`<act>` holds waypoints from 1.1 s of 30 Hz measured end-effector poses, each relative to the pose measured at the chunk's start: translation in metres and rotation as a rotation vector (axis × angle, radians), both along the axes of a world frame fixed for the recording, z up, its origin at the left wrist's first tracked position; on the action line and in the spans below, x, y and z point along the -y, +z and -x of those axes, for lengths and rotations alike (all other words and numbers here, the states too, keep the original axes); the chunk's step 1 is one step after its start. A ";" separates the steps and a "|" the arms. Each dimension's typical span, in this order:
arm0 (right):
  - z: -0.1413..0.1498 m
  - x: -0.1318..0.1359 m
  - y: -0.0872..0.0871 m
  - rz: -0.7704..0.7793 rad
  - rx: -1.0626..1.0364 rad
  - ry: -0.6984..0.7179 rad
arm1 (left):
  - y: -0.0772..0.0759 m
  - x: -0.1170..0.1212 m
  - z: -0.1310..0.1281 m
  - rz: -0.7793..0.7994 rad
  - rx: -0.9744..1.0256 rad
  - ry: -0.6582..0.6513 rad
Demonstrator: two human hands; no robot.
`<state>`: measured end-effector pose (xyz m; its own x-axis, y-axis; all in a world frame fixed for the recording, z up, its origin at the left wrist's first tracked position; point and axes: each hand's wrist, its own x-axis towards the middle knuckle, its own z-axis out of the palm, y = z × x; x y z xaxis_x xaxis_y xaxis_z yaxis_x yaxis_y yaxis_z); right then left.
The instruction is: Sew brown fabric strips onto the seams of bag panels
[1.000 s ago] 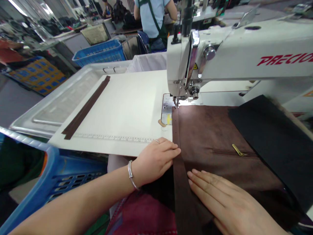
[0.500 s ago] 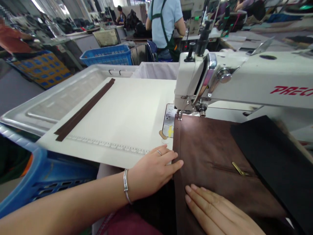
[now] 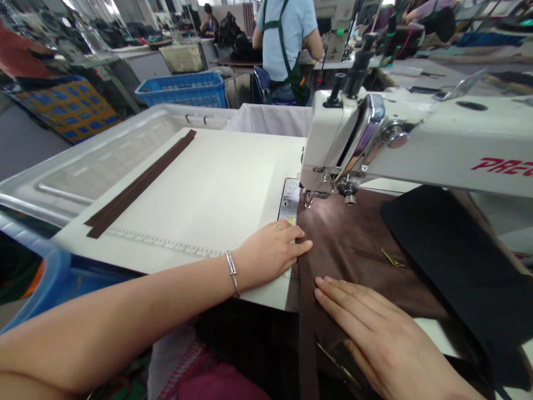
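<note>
A brown leather-like panel (image 3: 333,233) lies under the presser foot (image 3: 308,199) of a white sewing machine (image 3: 433,139). My left hand (image 3: 270,253) rests at its left edge, fingertips on the border strip, fingers extended and loosely bent. Farther down and to the right, my right hand (image 3: 370,328) lies flat on the panel with its fingers stretched out. A zipper with a brass-coloured pull (image 3: 391,258) crosses the panel. Black material (image 3: 449,266) overlaps its right side. The panel's lower end hangs over the table's front edge, partly hidden by my right hand.
Two brown strips (image 3: 141,183) lie on the white table (image 3: 225,178), which has a printed ruler (image 3: 162,241). A translucent plastic bin (image 3: 104,150) and a blue basket (image 3: 41,283) stand on the left. Another person (image 3: 287,44) sits beyond, near a blue crate (image 3: 183,91).
The panel has moved away from me under the presser foot. Both hands have gone forward with it, and the black material has shifted and bent.
</note>
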<state>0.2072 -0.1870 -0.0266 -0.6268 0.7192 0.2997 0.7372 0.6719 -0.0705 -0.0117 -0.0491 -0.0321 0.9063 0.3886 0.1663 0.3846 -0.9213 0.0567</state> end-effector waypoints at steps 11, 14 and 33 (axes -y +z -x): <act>-0.010 -0.045 -0.002 0.031 0.027 0.029 | -0.011 -0.047 -0.014 -0.019 0.077 0.011; -0.011 -0.053 -0.003 0.018 0.019 0.022 | -0.014 -0.062 -0.020 0.013 0.092 0.027; -0.009 -0.047 -0.020 -0.083 -0.005 0.005 | -0.102 0.156 0.141 1.248 0.414 0.880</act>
